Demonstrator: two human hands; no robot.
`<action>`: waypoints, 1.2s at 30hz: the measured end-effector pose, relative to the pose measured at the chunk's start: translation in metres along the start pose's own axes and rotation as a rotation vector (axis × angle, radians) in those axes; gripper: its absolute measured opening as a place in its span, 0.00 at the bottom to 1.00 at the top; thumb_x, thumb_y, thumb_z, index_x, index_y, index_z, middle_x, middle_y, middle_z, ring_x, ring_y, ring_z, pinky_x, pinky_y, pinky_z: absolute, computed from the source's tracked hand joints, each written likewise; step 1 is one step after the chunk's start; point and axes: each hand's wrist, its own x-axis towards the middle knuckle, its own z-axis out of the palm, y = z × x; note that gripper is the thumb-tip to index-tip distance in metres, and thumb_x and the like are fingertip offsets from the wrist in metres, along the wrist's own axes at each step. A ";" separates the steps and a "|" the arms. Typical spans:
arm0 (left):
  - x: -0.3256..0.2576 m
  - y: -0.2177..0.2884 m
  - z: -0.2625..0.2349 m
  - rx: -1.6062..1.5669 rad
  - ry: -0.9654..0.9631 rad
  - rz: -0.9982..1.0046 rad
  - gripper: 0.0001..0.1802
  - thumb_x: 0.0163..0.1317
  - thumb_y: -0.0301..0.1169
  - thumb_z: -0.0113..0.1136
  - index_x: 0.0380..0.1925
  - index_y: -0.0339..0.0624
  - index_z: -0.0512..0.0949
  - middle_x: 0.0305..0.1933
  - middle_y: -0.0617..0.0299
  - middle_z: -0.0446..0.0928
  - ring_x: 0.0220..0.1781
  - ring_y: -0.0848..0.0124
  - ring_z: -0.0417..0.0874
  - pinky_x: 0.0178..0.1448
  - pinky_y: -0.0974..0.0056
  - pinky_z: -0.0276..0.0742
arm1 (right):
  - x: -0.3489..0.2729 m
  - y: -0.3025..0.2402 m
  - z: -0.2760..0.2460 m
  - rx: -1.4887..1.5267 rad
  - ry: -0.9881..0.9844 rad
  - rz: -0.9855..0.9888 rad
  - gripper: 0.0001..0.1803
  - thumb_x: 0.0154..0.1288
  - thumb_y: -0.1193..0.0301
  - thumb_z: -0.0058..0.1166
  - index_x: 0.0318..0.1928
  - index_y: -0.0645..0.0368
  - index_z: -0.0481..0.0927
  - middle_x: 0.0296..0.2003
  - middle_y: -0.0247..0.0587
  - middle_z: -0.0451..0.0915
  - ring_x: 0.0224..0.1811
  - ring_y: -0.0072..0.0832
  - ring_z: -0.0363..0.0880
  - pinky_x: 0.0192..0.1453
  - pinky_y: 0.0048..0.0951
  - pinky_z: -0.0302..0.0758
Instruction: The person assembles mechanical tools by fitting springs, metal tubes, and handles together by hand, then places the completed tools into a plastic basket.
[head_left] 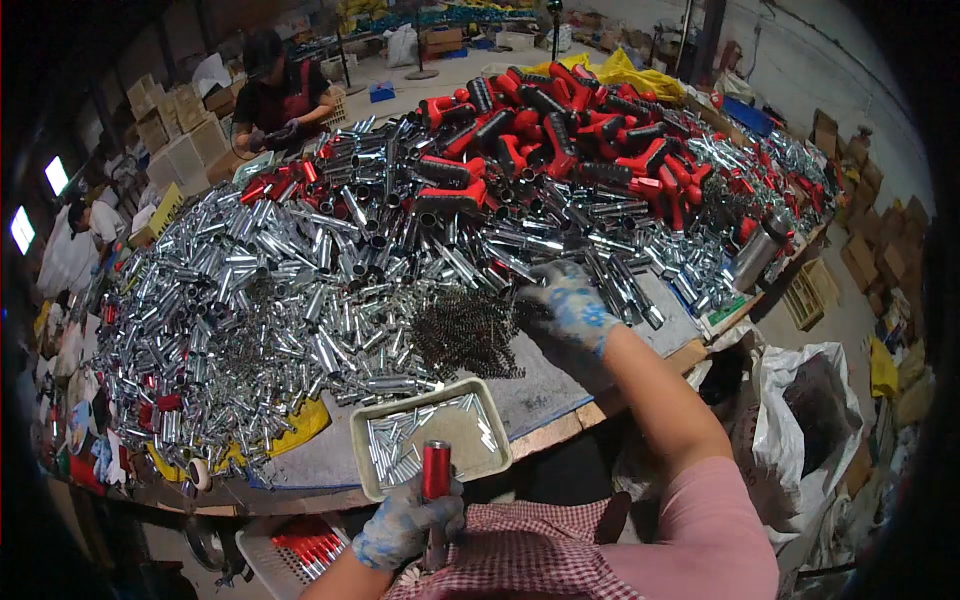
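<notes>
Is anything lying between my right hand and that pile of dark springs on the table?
Nothing visible. The right hand reaches over the table, its fingertips at the right edge of the dark spring pile. Shiny metal tubes lie behind and beside the hand, not between it and the springs.

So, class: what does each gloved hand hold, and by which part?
The left hand holds a red tube upright by its lower end. The right hand reaches into the pile of springs; whether it holds any cannot be told.
</notes>
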 end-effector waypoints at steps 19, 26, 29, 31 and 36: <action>-0.006 0.013 0.007 0.734 0.294 0.059 0.26 0.56 0.45 0.67 0.46 0.35 0.75 0.32 0.55 0.80 0.34 0.66 0.82 0.40 0.62 0.77 | 0.022 -0.019 0.053 0.893 0.318 0.353 0.10 0.62 0.73 0.58 0.43 0.60 0.77 0.37 0.40 0.81 0.41 0.28 0.79 0.48 0.28 0.75; -0.029 0.019 0.003 1.259 0.524 0.385 0.27 0.54 0.45 0.68 0.44 0.35 0.76 0.31 0.42 0.80 0.35 0.48 0.83 0.41 0.54 0.78 | 0.022 -0.053 0.015 0.774 0.244 0.087 0.16 0.69 0.64 0.51 0.52 0.58 0.79 0.40 0.44 0.82 0.42 0.29 0.80 0.49 0.30 0.75; -0.033 0.018 0.002 1.274 0.564 0.355 0.26 0.53 0.46 0.68 0.42 0.36 0.76 0.30 0.42 0.80 0.36 0.46 0.83 0.41 0.52 0.78 | 0.021 -0.038 0.037 0.611 0.257 0.178 0.19 0.70 0.63 0.47 0.56 0.58 0.75 0.43 0.52 0.81 0.46 0.41 0.81 0.50 0.35 0.76; -0.031 0.009 -0.008 1.335 0.525 0.443 0.27 0.53 0.47 0.68 0.42 0.36 0.76 0.31 0.41 0.80 0.36 0.46 0.83 0.41 0.51 0.78 | 0.017 -0.028 0.051 0.358 -0.126 0.408 0.22 0.67 0.66 0.46 0.60 0.59 0.69 0.43 0.59 0.80 0.49 0.47 0.80 0.51 0.39 0.75; -0.035 0.010 -0.004 1.274 0.492 0.397 0.27 0.53 0.48 0.67 0.42 0.36 0.76 0.31 0.41 0.80 0.36 0.45 0.83 0.42 0.51 0.78 | 0.007 -0.044 0.018 0.281 -0.269 0.361 0.30 0.51 0.73 0.58 0.56 0.67 0.67 0.43 0.65 0.78 0.48 0.53 0.79 0.53 0.42 0.75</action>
